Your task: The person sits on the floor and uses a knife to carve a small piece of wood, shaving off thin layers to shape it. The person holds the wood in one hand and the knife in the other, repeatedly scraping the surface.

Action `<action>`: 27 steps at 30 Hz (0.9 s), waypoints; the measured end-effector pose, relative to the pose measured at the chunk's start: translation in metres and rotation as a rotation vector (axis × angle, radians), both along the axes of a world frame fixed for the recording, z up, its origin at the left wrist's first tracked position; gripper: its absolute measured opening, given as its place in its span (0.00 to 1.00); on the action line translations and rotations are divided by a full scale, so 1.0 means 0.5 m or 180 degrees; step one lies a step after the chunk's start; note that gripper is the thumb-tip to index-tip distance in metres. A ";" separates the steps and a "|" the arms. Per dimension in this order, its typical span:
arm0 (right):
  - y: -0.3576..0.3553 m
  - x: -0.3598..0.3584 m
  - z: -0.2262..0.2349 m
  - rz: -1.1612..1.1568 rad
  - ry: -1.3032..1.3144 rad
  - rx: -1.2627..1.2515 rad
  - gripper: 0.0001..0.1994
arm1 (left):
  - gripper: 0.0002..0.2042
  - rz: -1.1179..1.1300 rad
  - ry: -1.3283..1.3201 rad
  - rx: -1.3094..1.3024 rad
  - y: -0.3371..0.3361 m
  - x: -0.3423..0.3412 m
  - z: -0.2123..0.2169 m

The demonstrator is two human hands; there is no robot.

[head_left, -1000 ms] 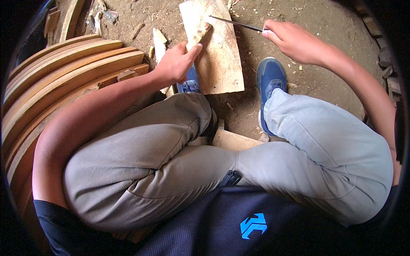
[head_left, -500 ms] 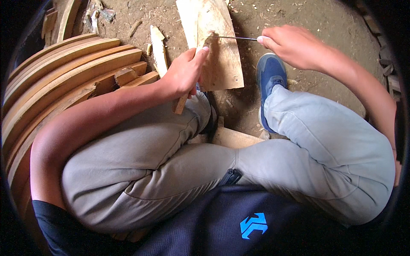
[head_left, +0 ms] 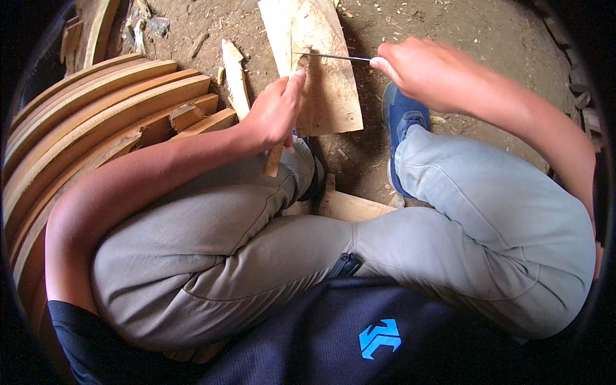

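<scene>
My left hand (head_left: 273, 112) is closed around a narrow wooden stick (head_left: 273, 160), whose lower end sticks out beneath my palm and whose upper end rises past my thumb. My right hand (head_left: 420, 74) grips a thin-bladed metal tool (head_left: 340, 58), seen edge-on; its handle is hidden inside my fingers. The blade runs leftward and meets the stick's upper end just above my left thumb. Under both lies a pale, broad wooden board (head_left: 330, 106) with a rough surface and a small hole near its lower corner.
Several curved wooden pieces (head_left: 109, 96) are stacked at left. A splintered wood scrap (head_left: 235, 77) lies beside the board, and chips are scattered over the dirt floor (head_left: 462, 25). My blue shoe (head_left: 404, 115) is right of the board. Another wood piece (head_left: 353, 205) lies between my legs.
My right hand and the blade have shifted left across the stick's top. My left hand and the stick have moved slightly left too, and the stick's lower end has swung a little right.
</scene>
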State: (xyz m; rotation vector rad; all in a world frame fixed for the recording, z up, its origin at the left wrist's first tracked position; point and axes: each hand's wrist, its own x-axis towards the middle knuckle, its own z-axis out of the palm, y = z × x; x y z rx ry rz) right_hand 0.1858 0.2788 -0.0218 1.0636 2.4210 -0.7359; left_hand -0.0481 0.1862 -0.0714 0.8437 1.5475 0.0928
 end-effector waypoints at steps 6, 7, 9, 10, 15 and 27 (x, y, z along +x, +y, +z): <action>-0.009 -0.005 0.007 0.0044 0.0026 0.0069 0.20 | 0.27 0.0188 0.0222 0.0148 0.000 0.028 0.025; -0.010 -0.004 0.007 0.0063 0.0036 0.0112 0.20 | 0.26 0.0112 0.0311 0.0167 0.002 0.031 0.023; -0.013 -0.003 0.005 0.0121 0.0093 0.0240 0.18 | 0.25 -0.0018 0.0517 0.0204 0.004 0.034 0.019; -0.016 -0.002 0.005 0.0153 0.0129 0.0326 0.17 | 0.25 -0.0006 0.0519 0.0172 0.005 0.036 0.023; -0.028 -0.005 -0.009 0.0237 -0.0074 0.0417 0.15 | 0.24 -0.0071 0.0351 0.0021 0.017 0.052 0.006; 0.045 -0.075 0.082 0.0862 -0.0625 -0.0150 0.19 | 0.21 -0.1530 0.0157 -0.0781 0.121 -0.038 0.052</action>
